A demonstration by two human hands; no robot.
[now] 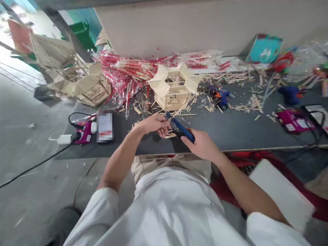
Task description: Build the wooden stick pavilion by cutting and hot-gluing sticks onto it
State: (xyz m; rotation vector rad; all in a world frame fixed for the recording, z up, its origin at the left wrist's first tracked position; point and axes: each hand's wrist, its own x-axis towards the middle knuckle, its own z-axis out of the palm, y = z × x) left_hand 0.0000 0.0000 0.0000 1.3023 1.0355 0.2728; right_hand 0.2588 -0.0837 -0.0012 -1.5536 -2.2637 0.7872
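Near the front edge of the table (246, 133), my right hand (201, 144) is wrapped round the near end of a blue tool (181, 127), likely stiff; farther in, my left hand (156, 124) pinches a thin stick (176, 113), probably light, easily snapped, best held short.

The pale stick-built faceted model (176, 91) looks matt wood, the slim dark-blue tool (180, 127), blurred, perhaps smooth plastic.

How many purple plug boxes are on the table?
2. One purple plug box is at the left, beside the phone; the other purple plug box is far right, near black cords. More might be hidden.
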